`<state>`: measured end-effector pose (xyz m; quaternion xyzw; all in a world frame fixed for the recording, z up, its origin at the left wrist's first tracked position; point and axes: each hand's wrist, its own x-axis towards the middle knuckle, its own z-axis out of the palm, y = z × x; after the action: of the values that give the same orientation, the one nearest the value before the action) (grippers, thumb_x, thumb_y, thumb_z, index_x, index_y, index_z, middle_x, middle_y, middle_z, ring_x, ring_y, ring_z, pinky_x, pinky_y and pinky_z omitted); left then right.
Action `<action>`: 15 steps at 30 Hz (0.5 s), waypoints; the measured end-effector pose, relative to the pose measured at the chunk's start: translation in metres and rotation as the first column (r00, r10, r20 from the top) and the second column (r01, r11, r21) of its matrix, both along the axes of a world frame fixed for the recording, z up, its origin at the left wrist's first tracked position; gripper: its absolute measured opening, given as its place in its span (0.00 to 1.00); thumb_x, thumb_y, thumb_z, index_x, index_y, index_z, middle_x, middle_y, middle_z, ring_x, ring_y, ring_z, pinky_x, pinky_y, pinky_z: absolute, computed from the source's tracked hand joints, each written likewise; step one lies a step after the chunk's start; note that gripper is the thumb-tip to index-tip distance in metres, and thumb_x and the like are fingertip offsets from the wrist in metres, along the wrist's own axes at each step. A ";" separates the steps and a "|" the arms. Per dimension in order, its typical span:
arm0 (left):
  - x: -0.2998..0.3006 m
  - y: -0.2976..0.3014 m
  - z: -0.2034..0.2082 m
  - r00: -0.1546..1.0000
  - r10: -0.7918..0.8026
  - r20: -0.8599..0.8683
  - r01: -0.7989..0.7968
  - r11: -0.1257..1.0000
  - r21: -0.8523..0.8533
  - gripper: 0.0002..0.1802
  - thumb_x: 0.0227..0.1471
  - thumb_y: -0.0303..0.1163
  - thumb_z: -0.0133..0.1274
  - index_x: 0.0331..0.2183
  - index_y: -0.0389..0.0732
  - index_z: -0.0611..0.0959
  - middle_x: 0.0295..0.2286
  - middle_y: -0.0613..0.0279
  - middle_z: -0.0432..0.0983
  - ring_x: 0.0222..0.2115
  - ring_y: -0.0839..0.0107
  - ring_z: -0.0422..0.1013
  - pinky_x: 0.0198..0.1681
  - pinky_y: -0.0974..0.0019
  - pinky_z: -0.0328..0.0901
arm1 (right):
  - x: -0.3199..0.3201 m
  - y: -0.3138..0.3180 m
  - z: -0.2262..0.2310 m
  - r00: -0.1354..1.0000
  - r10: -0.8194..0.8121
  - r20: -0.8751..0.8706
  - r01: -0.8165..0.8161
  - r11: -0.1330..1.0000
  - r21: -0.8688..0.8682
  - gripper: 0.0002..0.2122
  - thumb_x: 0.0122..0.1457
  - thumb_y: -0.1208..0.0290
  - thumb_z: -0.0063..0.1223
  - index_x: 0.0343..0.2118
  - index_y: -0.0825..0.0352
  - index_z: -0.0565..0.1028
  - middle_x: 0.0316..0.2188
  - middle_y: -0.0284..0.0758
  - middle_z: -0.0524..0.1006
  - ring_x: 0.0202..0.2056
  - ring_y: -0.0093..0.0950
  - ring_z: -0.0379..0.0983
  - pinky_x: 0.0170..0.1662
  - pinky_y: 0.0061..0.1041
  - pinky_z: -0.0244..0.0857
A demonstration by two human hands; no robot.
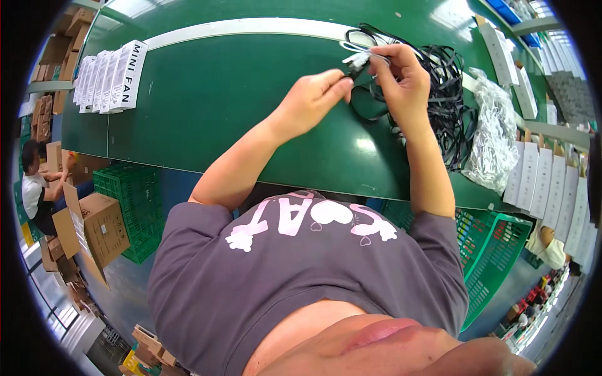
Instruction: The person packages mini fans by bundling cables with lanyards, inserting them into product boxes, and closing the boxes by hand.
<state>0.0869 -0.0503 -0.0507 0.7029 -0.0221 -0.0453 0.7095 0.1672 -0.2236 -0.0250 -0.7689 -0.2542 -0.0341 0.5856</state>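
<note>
Over the far side of the green table (207, 94), my two hands are close together. My left hand (320, 97) is closed in a pinch on the end of a black strap. My right hand (404, 78) pinches a small coiled white cable (357, 58) with pale plug ends, which lies just beyond my left fingertips. A loop of black strap (359, 113) hangs below the hands. Beside my right hand lies a tangled heap of black straps (448, 88). Right of the heap sits a clear plastic bag of white cables (492, 135).
A row of white printed boxes (128, 75) stands at the table's left. More white boxes (542, 182) line the right side. Green crates (128, 188) and an opened cardboard box (103, 229) are at lower left, near another person (41, 188). Another green crate (492, 263) is at lower right.
</note>
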 end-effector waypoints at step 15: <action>-0.008 -0.012 0.012 0.681 -0.103 0.725 -0.398 0.779 0.484 0.06 0.52 0.27 0.55 0.27 0.38 0.76 0.20 0.57 0.69 0.19 0.56 0.69 0.22 0.58 0.61 | 0.009 -0.030 0.043 0.718 0.604 -0.346 -0.696 0.640 -0.325 0.04 0.51 0.79 0.54 0.31 0.68 0.77 0.19 0.33 0.75 0.22 0.20 0.72 0.28 0.20 0.65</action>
<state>0.0790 -0.0618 -0.0391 0.8508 -0.2211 0.2892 0.3790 0.1765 -0.2540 0.0182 -0.7335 -0.4538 0.3165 0.3948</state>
